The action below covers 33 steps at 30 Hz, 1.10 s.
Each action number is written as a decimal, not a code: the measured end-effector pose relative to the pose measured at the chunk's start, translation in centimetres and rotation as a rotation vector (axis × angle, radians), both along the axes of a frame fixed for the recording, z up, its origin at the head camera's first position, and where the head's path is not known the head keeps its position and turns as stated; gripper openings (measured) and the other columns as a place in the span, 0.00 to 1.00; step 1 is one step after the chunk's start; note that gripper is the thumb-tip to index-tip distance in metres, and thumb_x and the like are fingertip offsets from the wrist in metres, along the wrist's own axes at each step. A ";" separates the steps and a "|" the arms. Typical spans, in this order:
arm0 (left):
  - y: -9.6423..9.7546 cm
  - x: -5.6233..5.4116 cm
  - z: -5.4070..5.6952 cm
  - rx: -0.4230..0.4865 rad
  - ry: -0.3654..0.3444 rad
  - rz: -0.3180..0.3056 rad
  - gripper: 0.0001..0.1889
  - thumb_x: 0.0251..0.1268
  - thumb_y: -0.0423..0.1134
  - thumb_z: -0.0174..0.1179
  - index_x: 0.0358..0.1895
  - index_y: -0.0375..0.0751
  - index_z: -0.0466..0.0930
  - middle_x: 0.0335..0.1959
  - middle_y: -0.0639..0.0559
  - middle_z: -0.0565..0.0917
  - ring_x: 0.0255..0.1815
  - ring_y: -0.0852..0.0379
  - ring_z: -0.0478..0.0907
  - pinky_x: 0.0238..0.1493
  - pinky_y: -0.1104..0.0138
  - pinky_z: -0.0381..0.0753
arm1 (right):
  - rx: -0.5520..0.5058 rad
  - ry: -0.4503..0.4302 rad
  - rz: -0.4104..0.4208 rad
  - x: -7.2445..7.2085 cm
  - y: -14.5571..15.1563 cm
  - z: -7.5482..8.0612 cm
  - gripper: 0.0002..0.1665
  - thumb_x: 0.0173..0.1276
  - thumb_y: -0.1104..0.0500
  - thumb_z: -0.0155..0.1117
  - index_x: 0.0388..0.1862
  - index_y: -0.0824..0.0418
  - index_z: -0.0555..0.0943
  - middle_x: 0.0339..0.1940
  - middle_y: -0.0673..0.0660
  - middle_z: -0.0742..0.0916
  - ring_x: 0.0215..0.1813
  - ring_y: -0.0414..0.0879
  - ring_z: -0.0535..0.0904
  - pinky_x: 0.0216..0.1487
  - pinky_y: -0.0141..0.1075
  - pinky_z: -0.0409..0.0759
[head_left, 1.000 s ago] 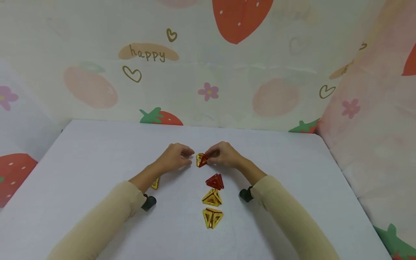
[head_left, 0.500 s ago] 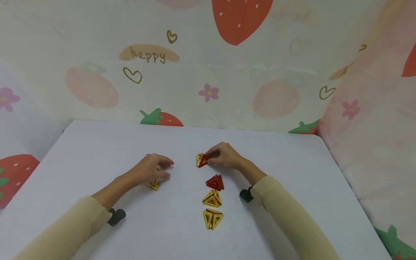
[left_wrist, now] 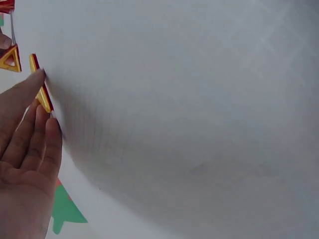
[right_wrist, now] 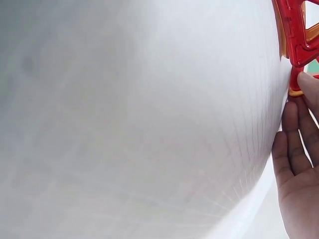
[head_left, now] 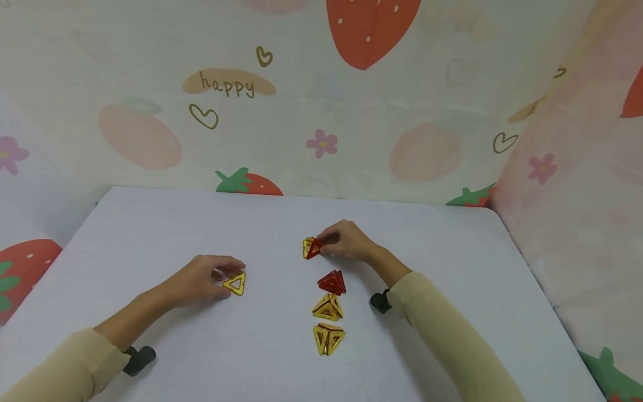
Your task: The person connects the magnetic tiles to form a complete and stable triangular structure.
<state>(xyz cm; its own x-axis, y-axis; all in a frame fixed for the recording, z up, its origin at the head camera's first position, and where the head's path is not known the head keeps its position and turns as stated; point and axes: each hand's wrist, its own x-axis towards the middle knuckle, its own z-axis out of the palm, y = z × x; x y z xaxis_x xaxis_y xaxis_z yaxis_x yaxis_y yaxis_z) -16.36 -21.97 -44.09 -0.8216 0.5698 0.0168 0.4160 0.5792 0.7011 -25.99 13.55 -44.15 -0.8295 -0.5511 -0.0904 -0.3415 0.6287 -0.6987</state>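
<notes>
In the head view, my left hand (head_left: pixel 203 279) is at a yellow triangular magnetic tile (head_left: pixel 234 283) at left of centre. Its thumb and fingers close on opposite edges of the tile; the left wrist view shows this tile (left_wrist: pixel 42 87) edge-on between them. Farther back, my right hand (head_left: pixel 345 241) pinches a red triangular magnetic tile (head_left: pixel 315 249), which stands tilted against yellow tiles (head_left: pixel 306 247). In the right wrist view, the thumb presses on red tile pieces (right_wrist: pixel 296 82) at the right edge; part of the build lies outside that frame.
Nearer the front, a red tile pyramid (head_left: pixel 333 282) and two yellow ones, a middle one (head_left: pixel 328 307) and a front one (head_left: pixel 329 338), form a column on the white table (head_left: pixel 281 346). A patterned cloth (head_left: pixel 351 100) hangs behind the table.
My left hand has moved left and toward the front, away from the red and yellow build, to the lone yellow tile. The right hand has kept its place and its hold.
</notes>
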 end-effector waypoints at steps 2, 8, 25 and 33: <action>-0.1 0.0 -0.2 0.010 0.010 0.002 0.25 0.52 0.26 0.71 0.57 0.32 0.80 0.49 0.49 0.86 0.47 0.53 0.82 0.49 0.62 0.82 | 0.002 0.003 0.002 0.1 0.0 0.0 0.16 0.65 0.63 0.70 0.52 0.62 0.86 0.51 0.55 0.87 0.54 0.47 0.80 0.58 0.39 0.78; 0.1 -0.1 -0.3 0.027 0.024 0.011 0.23 0.53 0.24 0.70 0.55 0.33 0.81 0.45 0.50 0.86 0.44 0.55 0.82 0.46 0.63 0.83 | 0.000 0.001 -0.004 0.2 0.0 0.0 0.16 0.65 0.63 0.71 0.52 0.62 0.86 0.52 0.55 0.87 0.54 0.47 0.80 0.58 0.39 0.78; 1.7 -1.9 -0.5 0.021 0.083 0.097 0.21 0.52 0.27 0.73 0.51 0.32 0.82 0.41 0.50 0.87 0.40 0.55 0.81 0.42 0.64 0.81 | 0.015 0.007 -0.008 0.3 0.0 0.1 0.16 0.65 0.63 0.71 0.52 0.61 0.86 0.52 0.54 0.87 0.55 0.47 0.80 0.59 0.40 0.78; 4.4 -4.0 -0.6 0.008 0.073 0.121 0.21 0.51 0.26 0.73 0.51 0.31 0.82 0.41 0.49 0.87 0.40 0.55 0.81 0.46 0.60 0.82 | 0.010 0.006 -0.006 0.3 -0.1 0.1 0.16 0.65 0.63 0.70 0.52 0.62 0.86 0.51 0.55 0.87 0.55 0.47 0.80 0.59 0.39 0.78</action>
